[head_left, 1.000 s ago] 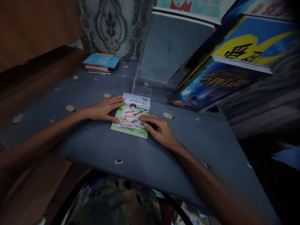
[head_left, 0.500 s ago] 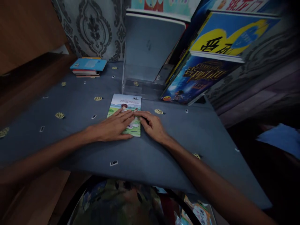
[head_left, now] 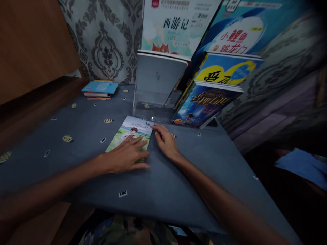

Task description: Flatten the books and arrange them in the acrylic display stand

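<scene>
A thin paperback book (head_left: 134,130) lies on the table, its cover showing a cartoon child on green grass under a pale sky. It is turned at a slant to the table's front edge. My left hand (head_left: 127,154) rests flat over the lower part of the cover, fingers spread. Beside the book's right edge is my right hand (head_left: 166,141), with its fingertips at the upper right corner and the thumb a little apart. Part of the book's lower edge is hidden beneath my left hand.
Behind the book stands a clear acrylic rack (head_left: 153,115) holding a grey book (head_left: 159,75), a dark blue book (head_left: 201,105) and several others. A small stack of books (head_left: 100,88) sits at the back left. The patterned grey tablecloth (head_left: 84,132) covers the table.
The book has turned from nearly straight to a clockwise slant. My hands, close together over it before, are now apart, the right one at its upper right corner. The view has tilted up.
</scene>
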{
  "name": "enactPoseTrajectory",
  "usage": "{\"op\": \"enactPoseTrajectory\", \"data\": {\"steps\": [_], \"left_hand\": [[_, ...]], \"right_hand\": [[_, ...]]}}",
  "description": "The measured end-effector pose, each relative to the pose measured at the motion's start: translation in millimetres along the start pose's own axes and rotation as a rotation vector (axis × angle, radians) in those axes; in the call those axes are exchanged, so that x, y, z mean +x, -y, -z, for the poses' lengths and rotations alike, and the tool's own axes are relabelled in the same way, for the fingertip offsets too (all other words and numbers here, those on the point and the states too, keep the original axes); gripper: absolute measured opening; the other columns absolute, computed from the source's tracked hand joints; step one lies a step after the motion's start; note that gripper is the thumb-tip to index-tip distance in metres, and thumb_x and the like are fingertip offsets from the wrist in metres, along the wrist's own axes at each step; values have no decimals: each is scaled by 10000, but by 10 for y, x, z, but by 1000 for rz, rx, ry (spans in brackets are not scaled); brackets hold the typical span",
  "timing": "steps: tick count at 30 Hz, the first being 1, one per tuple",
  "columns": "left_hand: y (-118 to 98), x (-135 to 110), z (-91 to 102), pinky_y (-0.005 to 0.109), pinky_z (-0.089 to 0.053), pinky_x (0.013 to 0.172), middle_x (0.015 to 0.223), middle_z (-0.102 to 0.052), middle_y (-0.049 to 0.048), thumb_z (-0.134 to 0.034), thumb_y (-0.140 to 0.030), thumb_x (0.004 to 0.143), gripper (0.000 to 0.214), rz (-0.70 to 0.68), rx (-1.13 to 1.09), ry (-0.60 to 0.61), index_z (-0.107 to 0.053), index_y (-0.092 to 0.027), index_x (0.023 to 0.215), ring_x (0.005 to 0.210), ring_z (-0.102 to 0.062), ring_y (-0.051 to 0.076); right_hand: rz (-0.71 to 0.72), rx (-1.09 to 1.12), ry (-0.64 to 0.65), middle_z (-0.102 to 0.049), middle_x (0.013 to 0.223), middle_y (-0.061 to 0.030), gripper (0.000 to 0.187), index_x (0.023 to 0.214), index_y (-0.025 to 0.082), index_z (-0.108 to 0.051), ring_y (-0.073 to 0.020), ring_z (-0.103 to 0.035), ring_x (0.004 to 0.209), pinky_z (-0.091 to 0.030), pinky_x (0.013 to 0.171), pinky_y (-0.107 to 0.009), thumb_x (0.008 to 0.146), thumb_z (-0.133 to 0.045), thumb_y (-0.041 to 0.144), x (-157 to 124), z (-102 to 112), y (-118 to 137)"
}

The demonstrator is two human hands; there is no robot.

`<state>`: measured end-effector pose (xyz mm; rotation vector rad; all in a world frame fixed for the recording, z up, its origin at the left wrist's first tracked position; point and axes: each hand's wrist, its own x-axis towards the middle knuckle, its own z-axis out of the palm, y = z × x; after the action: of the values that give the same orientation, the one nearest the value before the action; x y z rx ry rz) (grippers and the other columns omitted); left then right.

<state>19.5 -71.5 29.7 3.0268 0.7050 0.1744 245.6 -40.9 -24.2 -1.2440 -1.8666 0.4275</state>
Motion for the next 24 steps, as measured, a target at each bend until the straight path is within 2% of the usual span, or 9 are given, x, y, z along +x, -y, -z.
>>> {"op": "enactPoseTrajectory", "data": {"steps": [3,7,10,12,15,20,24], "left_hand": [[52,-203,100,527,-412,1089,1176,-654,117,-519,-478,987,327,-10,-3,-11,-711,-213,993,1162,-615,290],[194,-470,180,495,-459,1024,954,-659,90,-538,-385,982,315,66,131,-18,-689,-185,791,985,-651,264],[263,-527,182,453,-506,930,884,-658,80,-501,-373,999,304,167,199,-12,-670,-177,839,900,-659,251],[247,-462,154,434,-524,873,1001,-672,112,-500,-396,1001,283,238,229,-21,-654,-162,958,937,-655,267],[157,-248,87,454,-523,881,1169,-646,171,-515,-424,993,329,317,280,-11,-620,-128,1093,1077,-615,321],[46,110,31,461,-532,855,1132,-661,183,-458,-312,1017,297,381,323,76,-610,-102,1162,1083,-611,343],[45,209,34,458,-543,802,1067,-680,201,-428,-263,1020,301,398,322,117,-630,-79,1145,1031,-642,357]], "right_hand": [[-2,-2,8,-672,1288,-102,362,1193,239,-684,-277,-581,1259,-449,1080,-534,926,-450,171,0,6,-5],[25,14,56,-701,1199,-97,352,1180,235,-677,-251,-643,1147,-507,1015,-472,943,-427,162,-20,4,84],[69,36,95,-716,1122,-91,352,1174,225,-669,-228,-680,1036,-545,940,-429,944,-416,142,-12,-12,188],[86,58,115,-722,1088,-90,357,1177,216,-666,-223,-692,988,-558,903,-421,945,-408,134,8,-29,243],[79,95,130,-729,1082,-91,353,1178,206,-665,-216,-706,948,-570,878,-415,951,-403,141,46,-58,270],[-20,204,107,-751,1096,-76,350,1206,215,-652,-203,-732,942,-586,877,-396,962,-405,173,74,-84,179],[-56,303,105,-755,1084,-81,345,1214,206,-651,-208,-739,948,-598,873,-402,967,-410,206,55,-94,116]]}}
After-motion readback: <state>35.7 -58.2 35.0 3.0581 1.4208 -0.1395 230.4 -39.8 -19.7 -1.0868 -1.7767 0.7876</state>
